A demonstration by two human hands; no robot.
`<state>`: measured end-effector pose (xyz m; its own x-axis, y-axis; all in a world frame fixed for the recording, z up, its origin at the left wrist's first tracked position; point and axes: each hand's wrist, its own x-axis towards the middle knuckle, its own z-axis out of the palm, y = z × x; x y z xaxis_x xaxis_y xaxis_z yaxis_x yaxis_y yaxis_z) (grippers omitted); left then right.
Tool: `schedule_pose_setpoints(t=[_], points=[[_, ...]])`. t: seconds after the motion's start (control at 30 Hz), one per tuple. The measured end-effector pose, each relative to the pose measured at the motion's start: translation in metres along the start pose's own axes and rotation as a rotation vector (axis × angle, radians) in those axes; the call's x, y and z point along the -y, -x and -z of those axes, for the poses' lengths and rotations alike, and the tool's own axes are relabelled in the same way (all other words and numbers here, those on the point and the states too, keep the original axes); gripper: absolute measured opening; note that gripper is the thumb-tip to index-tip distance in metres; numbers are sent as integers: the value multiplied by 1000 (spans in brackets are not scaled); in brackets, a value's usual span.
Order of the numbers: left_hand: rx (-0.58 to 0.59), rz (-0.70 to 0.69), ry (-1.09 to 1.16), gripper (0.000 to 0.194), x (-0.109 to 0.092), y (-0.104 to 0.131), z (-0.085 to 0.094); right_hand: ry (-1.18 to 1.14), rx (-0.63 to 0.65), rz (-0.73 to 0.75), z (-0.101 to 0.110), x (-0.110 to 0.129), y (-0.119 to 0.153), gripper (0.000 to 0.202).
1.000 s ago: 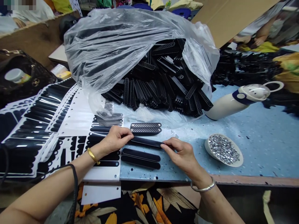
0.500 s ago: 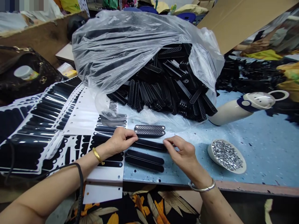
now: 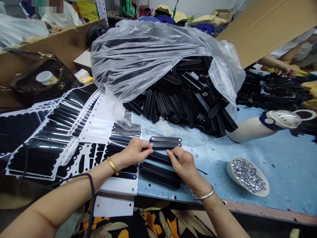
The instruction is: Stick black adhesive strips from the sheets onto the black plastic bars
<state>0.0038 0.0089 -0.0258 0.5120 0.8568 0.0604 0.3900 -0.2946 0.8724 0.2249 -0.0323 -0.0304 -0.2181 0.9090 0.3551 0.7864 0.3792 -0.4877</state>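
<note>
A narrow black strip (image 3: 160,157) stretches between my hands, low over the table. My left hand (image 3: 138,151) is closed in a pinch at its left end. Thumb and forefinger of my right hand (image 3: 183,162) pinch it further right, and a thin dark end (image 3: 202,172) sticks out beyond that hand. Just behind lie two black pieces with a silvery cross-hatched pattern (image 3: 165,142), side by side. In front rest two smooth black pieces (image 3: 158,174), their right ends partly covered by my right hand. White sheets with rows of black strips (image 3: 123,165) lie under my left wrist.
A clear plastic bag (image 3: 148,43) spills many black pieces (image 3: 183,99) at the back. To the right are a bowl of small shiny metal parts (image 3: 249,175) and a tilted cream bottle (image 3: 255,129). A dark cable (image 3: 91,198) crosses my left forearm. Another person's hands (image 3: 284,67) show far right.
My right hand has shifted left along the strip, nearer my left hand, which keeps its pinch. The whole view has moved slightly; the pieces on the table stay in place.
</note>
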Motion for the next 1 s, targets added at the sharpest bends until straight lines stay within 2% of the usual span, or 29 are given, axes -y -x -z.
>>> schedule_pose_setpoints(t=[0.17,0.33,0.47,0.6,0.7,0.8,0.87,0.93,1.0], points=[[-9,-25,-44,21,-1,1,0,99,111,12,0,10,-4,43],[23,-43,1,17,0,3,-1,280,252,75,-12,28,-17,41],[17,-26,29,16,2,3,0,322,268,68,-17,26,-16,40],[-10,11,27,14,2,3,-1,314,186,74,-1,5,2,41],[2,25,0,14,2,3,0,334,46,63,22,-12,20,43],[-6,4,-57,15,-3,6,6,244,-113,48,44,-20,37,31],[-48,-80,-125,17,-12,9,11,157,-173,29,55,-22,48,20],[-106,-229,-193,17,-25,11,13,123,-196,18,62,-24,57,15],[-115,-379,-241,15,-38,9,9,128,-222,2,66,-27,64,15]])
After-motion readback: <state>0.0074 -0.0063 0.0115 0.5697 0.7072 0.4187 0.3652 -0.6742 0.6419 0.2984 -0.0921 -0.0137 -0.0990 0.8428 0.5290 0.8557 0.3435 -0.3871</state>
